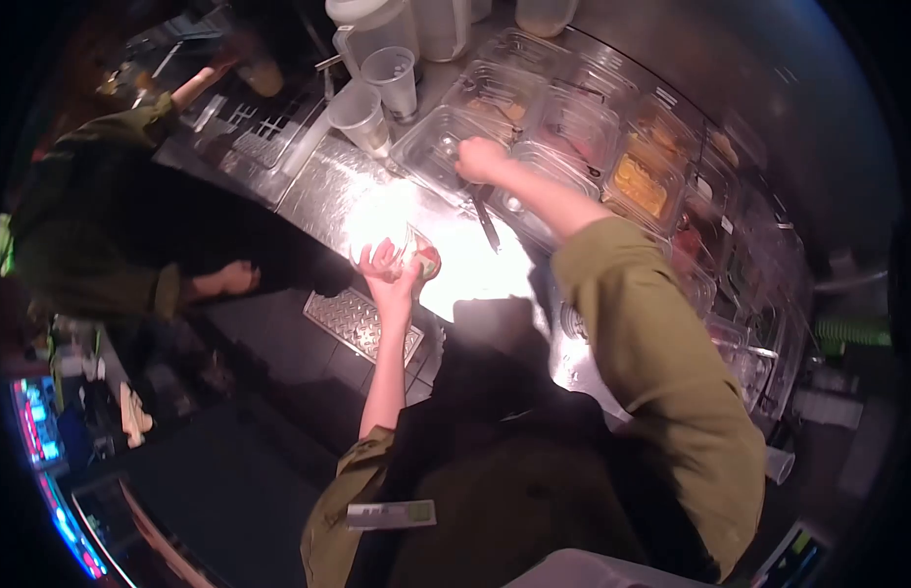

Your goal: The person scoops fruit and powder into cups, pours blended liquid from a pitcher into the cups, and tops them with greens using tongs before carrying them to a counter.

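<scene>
My left hand (385,267) is wrapped round a clear plastic cup (423,257) with red and pale green contents, held tilted over the bright steel counter. My right hand (481,160) reaches over a clear food container (426,157) near the back of the counter. Its fingers are closed, and what they hold, if anything, is hidden. A knife-like utensil with a dark handle (486,223) lies just below that hand. Beside the container stand two empty-looking clear cups (389,83).
Rows of clear containers fill the right side, one with yellow food (642,184). White pitchers (373,24) stand at the back. On the left a co-worker in an olive sleeve (132,122) works near a stove-like grate (255,122). A metal tread plate (362,326) is below the counter edge.
</scene>
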Demonstrator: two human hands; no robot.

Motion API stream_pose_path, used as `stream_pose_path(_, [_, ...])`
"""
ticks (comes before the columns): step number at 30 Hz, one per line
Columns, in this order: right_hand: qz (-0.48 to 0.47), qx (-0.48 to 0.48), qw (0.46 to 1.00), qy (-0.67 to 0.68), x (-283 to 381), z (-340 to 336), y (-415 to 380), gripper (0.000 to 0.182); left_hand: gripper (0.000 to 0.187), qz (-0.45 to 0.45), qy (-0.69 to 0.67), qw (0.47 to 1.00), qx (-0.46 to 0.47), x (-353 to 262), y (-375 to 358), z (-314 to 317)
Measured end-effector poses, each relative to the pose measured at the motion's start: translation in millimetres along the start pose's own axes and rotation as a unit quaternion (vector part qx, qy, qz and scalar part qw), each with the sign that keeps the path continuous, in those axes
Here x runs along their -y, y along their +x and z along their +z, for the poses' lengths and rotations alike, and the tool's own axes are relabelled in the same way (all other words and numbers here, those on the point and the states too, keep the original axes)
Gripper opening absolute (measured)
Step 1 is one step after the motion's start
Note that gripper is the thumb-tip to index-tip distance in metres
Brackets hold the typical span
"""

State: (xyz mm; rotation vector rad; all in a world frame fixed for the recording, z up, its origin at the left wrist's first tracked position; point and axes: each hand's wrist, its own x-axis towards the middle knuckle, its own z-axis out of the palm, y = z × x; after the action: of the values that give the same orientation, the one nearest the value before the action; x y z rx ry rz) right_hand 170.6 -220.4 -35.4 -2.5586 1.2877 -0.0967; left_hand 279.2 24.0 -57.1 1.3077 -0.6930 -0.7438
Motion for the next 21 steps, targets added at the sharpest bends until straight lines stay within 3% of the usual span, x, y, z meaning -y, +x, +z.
stream_pose_path(3, [0.043,-0.127,0.989,-0.06,8,38,24,0.028,0.074,-0.016,-0.021,0.999,0.04,-16,22,-18])
stream_pose_path(6, [0.019,0.011,0.998,-0.053,12,17,23,0.031,0.073,-0.093,-0.085,0.99,0.071,-30,42,-34])
stream_pose_path(8, [0.026,0.074,0.993,-0.089,11,-16,3,0.03,0.074,-0.108,-0.051,0.989,0.084,-32,60,-41])
stream_pose_path(12, [0.178,0.098,0.967,-0.151,-69,-39,-52,0.025,0.08,-0.12,-0.053,0.982,0.137,-24,91,-57])
stream_pose_path(13, [0.169,0.088,0.964,-0.184,-101,-28,-64,0.026,0.081,-0.127,-0.083,0.979,0.135,-21,97,-55])
stream_pose_path(16, [0.173,-0.003,0.953,-0.251,-102,-26,-76,0.026,0.08,-0.129,-0.089,0.977,0.142,-17,112,-47])
stream_pose_path(17, [0.089,-0.139,0.933,-0.321,-92,-17,-78,0.028,0.08,-0.135,-0.092,0.976,0.145,-16,116,-45])
stream_pose_path(19, [0.085,-0.096,0.974,-0.188,-11,-27,-76,0.033,0.081,-0.149,-0.093,0.973,0.151,-13,123,-43])
stream_pose_path(21, [0.133,0.115,0.972,-0.155,39,-18,-77,0.041,0.081,-0.145,-0.091,0.973,0.154,-8,129,-40])
